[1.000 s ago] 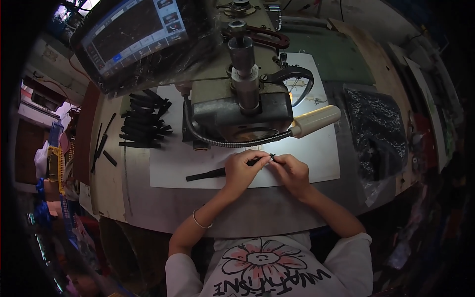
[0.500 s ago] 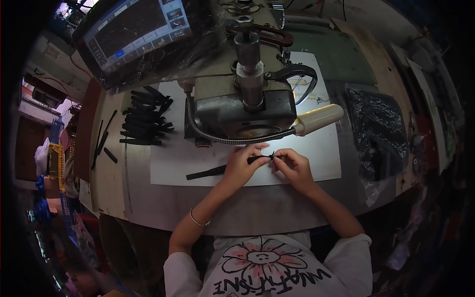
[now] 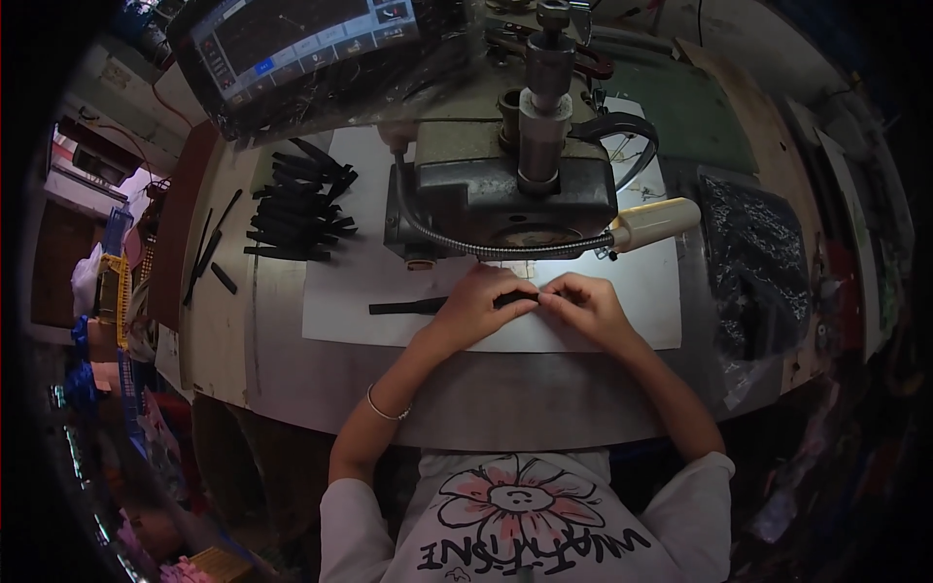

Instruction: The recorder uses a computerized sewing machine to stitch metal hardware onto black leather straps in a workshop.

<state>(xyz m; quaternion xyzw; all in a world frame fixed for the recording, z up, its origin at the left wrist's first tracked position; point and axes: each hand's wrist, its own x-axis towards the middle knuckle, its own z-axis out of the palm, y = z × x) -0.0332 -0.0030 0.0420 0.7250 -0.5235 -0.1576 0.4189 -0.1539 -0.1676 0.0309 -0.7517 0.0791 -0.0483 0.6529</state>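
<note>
Here, strip (image 3: 408,307) in hands (image 3: 476,309); dark-filled bag (image 3: 756,267).

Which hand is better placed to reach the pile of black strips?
Probably the left hand: the pile of black strips lies to its left, farther from the right hand. It holds a black strip, though.

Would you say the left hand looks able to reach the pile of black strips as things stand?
Probably yes, once freed: the left hand is pinching a black strip, but the pile of black strips lies left of the machine head, and nothing visible blocks that side.
</note>
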